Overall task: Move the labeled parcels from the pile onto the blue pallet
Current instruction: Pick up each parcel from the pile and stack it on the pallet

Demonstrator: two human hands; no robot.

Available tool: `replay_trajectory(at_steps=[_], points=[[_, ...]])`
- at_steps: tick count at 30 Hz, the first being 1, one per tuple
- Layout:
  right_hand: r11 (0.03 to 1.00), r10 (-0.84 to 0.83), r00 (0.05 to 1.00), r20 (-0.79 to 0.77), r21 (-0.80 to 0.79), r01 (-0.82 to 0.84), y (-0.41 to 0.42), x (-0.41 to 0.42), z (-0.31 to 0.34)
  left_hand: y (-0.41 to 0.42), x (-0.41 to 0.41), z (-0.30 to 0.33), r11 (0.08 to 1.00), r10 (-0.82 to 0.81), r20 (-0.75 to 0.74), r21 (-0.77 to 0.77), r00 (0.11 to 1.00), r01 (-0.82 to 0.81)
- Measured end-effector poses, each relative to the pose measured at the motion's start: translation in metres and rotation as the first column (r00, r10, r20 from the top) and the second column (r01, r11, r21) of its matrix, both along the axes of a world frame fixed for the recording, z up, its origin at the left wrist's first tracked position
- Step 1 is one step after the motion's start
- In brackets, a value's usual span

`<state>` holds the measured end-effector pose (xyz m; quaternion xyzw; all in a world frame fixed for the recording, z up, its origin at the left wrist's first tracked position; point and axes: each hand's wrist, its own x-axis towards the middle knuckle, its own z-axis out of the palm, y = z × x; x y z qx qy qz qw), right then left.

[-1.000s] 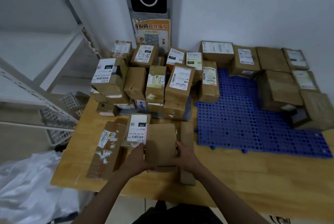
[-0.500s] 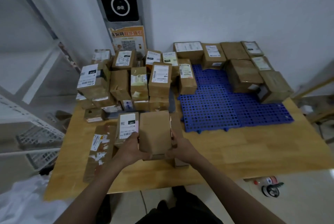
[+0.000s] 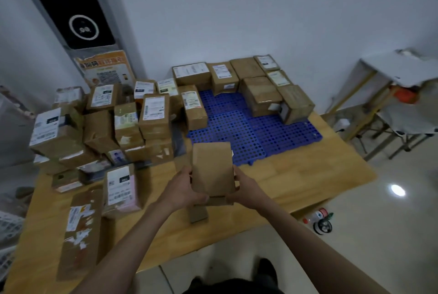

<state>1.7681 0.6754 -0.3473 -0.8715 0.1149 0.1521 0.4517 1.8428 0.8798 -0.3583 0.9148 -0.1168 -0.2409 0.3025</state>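
Note:
A plain brown parcel (image 3: 212,168) is held above the wooden table (image 3: 296,175), its blank face toward me. My left hand (image 3: 183,188) grips its left edge and my right hand (image 3: 241,187) grips its right edge. Just beyond it lies the blue pallet (image 3: 248,132), whose back and right side carry several boxes (image 3: 260,94). The pile of labeled parcels (image 3: 106,123) fills the table's left half. A narrow brown box (image 3: 199,214) lies on the table under the held parcel.
A pink-labeled parcel (image 3: 120,189) and a long flat carton (image 3: 80,232) lie at front left. A black kiosk (image 3: 78,9) stands against the wall. On the right are a white stand (image 3: 403,94) and a bottle (image 3: 318,219) on the floor.
Both hands have lifted the brown parcel off the table and carried it rightward toward the pallet. The view has swung right and back, showing more of the floor and the stand.

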Motion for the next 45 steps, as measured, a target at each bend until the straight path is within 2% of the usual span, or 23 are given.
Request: replay_trajectory(at_steps=[8, 20, 28, 32, 40, 45], points=[[0.999, -0.039, 0.999, -0.016, -0.02, 0.039, -0.113, -0.01, -0.012, -0.118, -0.004, -0.011, 0.998, -0.03, 0.015, 0.05, 0.999, 0.029], [0.993, 0.088, 0.993, -0.08, -0.076, -0.094, -0.277, 0.003, -0.018, -0.274, -0.028, -0.018, 0.996, 0.084, -0.041, 0.019, 0.996, -0.083], [0.988, 0.139, 0.986, -0.091, -0.058, -0.144, -0.32, 0.048, -0.019, -0.314, 0.0, -0.021, 0.99, 0.14, -0.057, 0.02, 0.989, -0.139], [0.992, 0.111, 0.989, -0.096, -0.049, -0.116, -0.334, 0.074, -0.025, -0.328, 0.028, -0.026, 0.992, 0.129, -0.079, 0.005, 0.989, -0.129], [0.982, 0.096, 0.977, -0.188, -0.14, -0.124, -0.356, 0.136, -0.041, -0.355, 0.087, -0.041, 0.989, 0.144, -0.117, -0.011, 0.983, -0.147], [0.981, 0.105, 0.971, -0.216, -0.139, -0.137, -0.36, 0.17, -0.056, -0.359, 0.117, -0.055, 0.989, 0.15, -0.149, 0.014, 0.978, -0.149]])
